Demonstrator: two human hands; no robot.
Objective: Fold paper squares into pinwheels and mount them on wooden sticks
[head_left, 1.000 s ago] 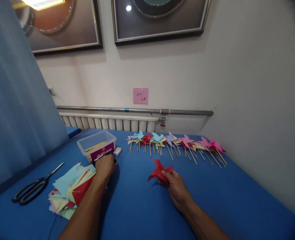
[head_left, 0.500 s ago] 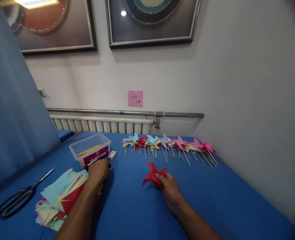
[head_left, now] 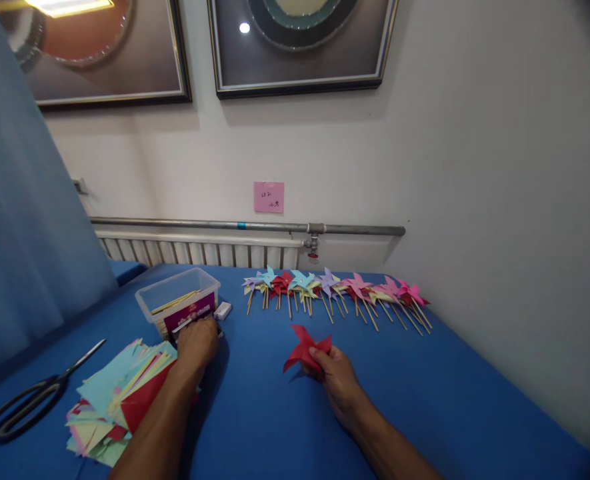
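left hand (head_left: pixel 196 340): curled, knuckles up, fingertips at near wall of clear plastic box (head_left: pixel 177 300); whether it grips anything cannot be told | right hand (head_left: pixel 335 373): fingers pinched on red paper pinwheel (head_left: pixel 305 349), mid-table on blue cloth (head_left: pixel 275 413), near side of finished pinwheel row (head_left: pixel 335 288)

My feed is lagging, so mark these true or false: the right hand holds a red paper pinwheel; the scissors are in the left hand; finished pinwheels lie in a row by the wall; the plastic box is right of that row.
1. The right hand holds a red paper pinwheel: true.
2. The scissors are in the left hand: false, they lie on the table, apart from that hand, which is at the plastic box.
3. Finished pinwheels lie in a row by the wall: true.
4. The plastic box is right of that row: false, it is left.
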